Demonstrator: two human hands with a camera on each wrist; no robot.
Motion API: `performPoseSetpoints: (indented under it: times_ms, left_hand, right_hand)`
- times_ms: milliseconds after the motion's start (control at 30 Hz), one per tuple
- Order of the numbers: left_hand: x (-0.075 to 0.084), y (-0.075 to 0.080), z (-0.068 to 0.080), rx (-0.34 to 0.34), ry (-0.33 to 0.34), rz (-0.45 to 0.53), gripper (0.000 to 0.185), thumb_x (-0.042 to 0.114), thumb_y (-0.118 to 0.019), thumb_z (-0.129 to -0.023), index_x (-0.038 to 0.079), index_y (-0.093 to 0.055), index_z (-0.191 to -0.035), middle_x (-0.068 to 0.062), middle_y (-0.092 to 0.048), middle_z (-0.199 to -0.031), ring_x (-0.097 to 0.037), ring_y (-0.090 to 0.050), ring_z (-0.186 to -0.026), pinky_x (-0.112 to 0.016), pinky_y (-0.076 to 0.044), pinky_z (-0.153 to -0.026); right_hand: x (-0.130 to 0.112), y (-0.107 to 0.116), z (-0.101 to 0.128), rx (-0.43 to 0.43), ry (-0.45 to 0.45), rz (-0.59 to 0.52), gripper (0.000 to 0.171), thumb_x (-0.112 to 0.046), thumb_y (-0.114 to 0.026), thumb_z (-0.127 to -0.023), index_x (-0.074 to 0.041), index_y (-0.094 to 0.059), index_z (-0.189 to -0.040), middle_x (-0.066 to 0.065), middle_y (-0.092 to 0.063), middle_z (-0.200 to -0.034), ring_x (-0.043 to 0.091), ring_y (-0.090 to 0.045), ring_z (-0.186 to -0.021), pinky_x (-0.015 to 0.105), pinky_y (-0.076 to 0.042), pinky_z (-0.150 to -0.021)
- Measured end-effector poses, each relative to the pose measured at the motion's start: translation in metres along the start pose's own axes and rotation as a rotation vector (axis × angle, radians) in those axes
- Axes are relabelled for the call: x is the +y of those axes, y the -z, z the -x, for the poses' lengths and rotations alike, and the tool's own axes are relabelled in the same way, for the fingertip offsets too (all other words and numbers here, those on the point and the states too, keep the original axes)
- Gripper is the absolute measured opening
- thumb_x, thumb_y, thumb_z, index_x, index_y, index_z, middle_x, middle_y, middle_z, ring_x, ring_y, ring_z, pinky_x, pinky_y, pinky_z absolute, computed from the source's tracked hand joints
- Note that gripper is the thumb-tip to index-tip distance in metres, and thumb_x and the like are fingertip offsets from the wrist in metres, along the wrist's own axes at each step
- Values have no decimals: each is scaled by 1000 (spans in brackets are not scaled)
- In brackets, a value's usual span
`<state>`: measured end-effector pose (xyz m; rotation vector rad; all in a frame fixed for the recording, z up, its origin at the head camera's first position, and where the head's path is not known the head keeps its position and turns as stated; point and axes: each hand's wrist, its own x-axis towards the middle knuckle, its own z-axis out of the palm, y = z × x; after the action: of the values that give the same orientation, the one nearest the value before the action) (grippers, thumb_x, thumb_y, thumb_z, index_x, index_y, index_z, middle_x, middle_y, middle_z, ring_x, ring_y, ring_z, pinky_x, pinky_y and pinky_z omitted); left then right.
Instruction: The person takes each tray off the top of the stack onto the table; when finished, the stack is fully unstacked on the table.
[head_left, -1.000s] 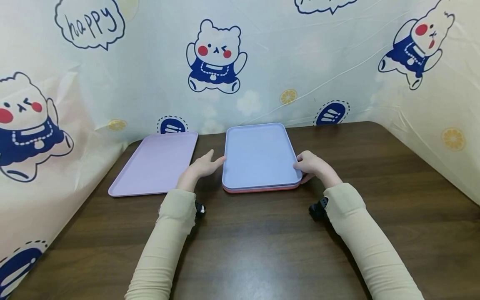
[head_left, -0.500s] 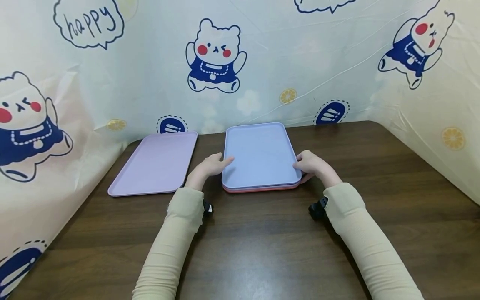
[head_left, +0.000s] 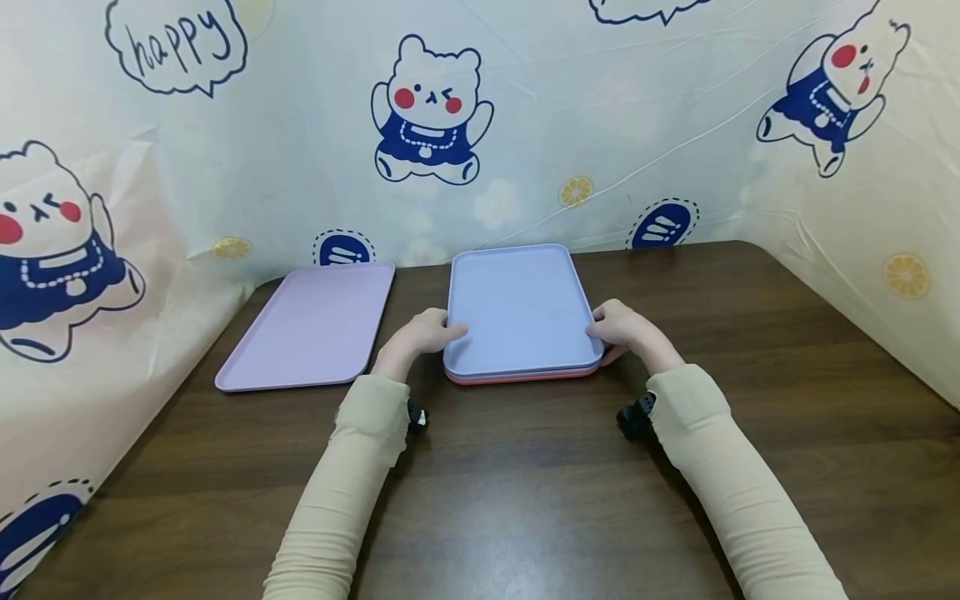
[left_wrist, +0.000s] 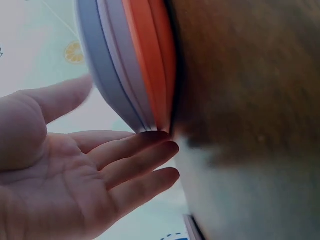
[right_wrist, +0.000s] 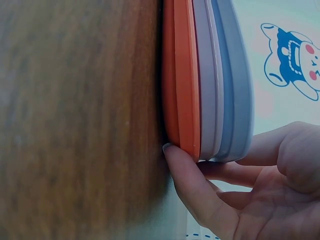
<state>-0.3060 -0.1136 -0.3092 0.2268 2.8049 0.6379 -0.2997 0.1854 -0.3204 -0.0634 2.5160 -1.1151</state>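
Observation:
A stack of trays stands at the back middle of the table. Its top is a blue tray point(head_left: 517, 308), over a lilac tray point(right_wrist: 207, 75) and a red-orange tray point(left_wrist: 150, 60) at the bottom. My left hand point(head_left: 424, 335) holds the stack's left side, thumb over the blue rim and fingertips along the lower edges. On the other side my right hand point(head_left: 624, 327) grips the stack, its thumb on the top rim and a fingertip down by the red-orange tray's base. A separate purple tray point(head_left: 311, 329) lies flat to the left.
The brown wooden table point(head_left: 510, 492) carries the trays. Behind it and at both sides hangs a pale cloth point(head_left: 300, 125) with printed cartoon bears.
My left hand has moved right to the stack, its thumb now coming down over the blue rim. The right hand and the trays stay where they were.

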Motion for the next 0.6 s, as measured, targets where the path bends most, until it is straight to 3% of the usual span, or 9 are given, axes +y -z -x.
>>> performPoseSetpoints:
  times_ms: [133,233,333,467,600]
  left_hand:
    - [0,0,-1,6,-15,-25,40,18,-54,-90,-8,-54,-120,-23,-60,-117,-28,-55,-98,-41,-47,-90]
    - [0,1,-1,-7,-12,-20,37,9,-56,-86,-8,-54,-119,-22,-60,-114,-26,-52,-91,-38,-47,-82]
    - [1,1,-1,-11,-3,-12,35,4,-57,-83,-7,-55,-116,-19,-59,-107,-24,-49,-86,-33,-45,-74]
    - [2,1,-1,-1,8,12,15,1,-57,-81,-4,-55,-94,-12,-52,-86,-22,-47,-76,-28,-40,-61]
    - [1,1,-2,11,14,35,8,-1,-57,-80,1,-50,-83,-8,-47,-78,-21,-44,-71,-26,-37,-57]
  right_hand:
    - [-1,0,1,-1,-6,5,36,-9,-43,-95,13,-49,-123,24,-57,-104,22,-63,-80,37,-58,-70]
    - [-1,1,2,-3,-6,6,36,-8,-43,-95,13,-49,-123,24,-56,-105,23,-63,-81,37,-58,-70]
    - [-1,1,2,-4,-3,4,36,-8,-42,-95,13,-49,-123,24,-56,-104,22,-63,-80,37,-58,-70]
    - [-1,0,3,-6,-1,2,36,-8,-42,-95,14,-49,-122,24,-56,-103,22,-63,-79,38,-58,-71]
    - [-3,0,4,-5,-2,-3,37,-8,-42,-95,14,-48,-125,26,-56,-106,23,-63,-82,38,-58,-72]
